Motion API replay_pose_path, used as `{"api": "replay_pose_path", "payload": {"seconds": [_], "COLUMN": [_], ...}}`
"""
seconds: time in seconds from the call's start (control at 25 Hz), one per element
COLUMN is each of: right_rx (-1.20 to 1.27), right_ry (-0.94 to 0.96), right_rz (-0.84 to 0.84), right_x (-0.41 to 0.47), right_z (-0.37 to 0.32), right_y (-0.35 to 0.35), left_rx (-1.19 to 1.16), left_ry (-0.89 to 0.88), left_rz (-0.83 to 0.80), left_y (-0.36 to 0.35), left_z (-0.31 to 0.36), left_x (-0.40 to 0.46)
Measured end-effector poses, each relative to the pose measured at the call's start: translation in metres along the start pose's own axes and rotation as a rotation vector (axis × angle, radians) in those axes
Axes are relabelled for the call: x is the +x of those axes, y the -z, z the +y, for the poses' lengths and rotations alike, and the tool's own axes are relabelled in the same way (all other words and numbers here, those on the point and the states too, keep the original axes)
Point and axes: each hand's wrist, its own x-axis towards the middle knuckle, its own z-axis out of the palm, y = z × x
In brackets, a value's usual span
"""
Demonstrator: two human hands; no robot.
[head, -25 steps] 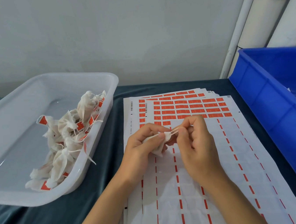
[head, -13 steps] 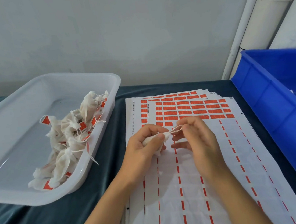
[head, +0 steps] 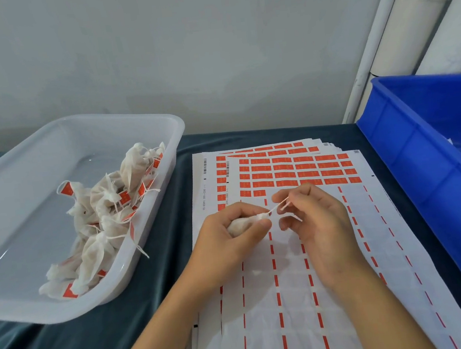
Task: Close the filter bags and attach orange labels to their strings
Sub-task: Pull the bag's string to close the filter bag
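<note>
My left hand (head: 230, 237) grips a small white filter bag (head: 243, 224), its gathered neck poking out between thumb and forefinger. A thin white string (head: 277, 207) runs taut from that neck up to my right hand (head: 314, 222), which pinches it between thumb and forefinger; a loose end hangs below the fingers. Both hands hover over a stack of label sheets (head: 293, 295). Rows of orange labels (head: 294, 172) fill the sheets' far part; the near part shows only peeled backing with orange dashes.
A translucent white tub (head: 14, 296) at the left holds several closed filter bags (head: 105, 216) with orange labels on their strings. A blue crate (head: 420, 154) stands at the right edge. White pipes rise in the back right corner. Dark cloth covers the table.
My right hand has drawn away from the left, pulling the string out taut to the right. The bag's neck is now cinched tighter in my left hand.
</note>
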Motion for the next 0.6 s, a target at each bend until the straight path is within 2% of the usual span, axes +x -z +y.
{"api": "replay_pose_path", "payload": {"seconds": [0.12, 0.24, 0.4, 0.6], "right_rx": [0.22, 0.312, 0.498, 0.509], "right_ry": [-0.062, -0.103, -0.172, -0.176], "right_rz": [-0.089, -0.118, -0.065, -0.005], "right_x": [-0.0004, 0.0002, 0.0034, 0.0041], "right_z": [-0.0056, -0.0049, -0.0059, -0.006], "right_y": [-0.0004, -0.0006, 0.0001, 0.0009], "left_rx": [0.03, 0.06, 0.124, 0.151], "left_ry": [-0.001, -0.017, -0.026, -0.023], "left_rz": [-0.052, -0.063, -0.05, -0.02], "left_y": [-0.0028, -0.0029, -0.0083, -0.0104], "left_z": [0.0017, 0.0012, 0.0013, 0.0023], "left_x": [-0.0013, -0.0024, -0.0027, -0.0009]}}
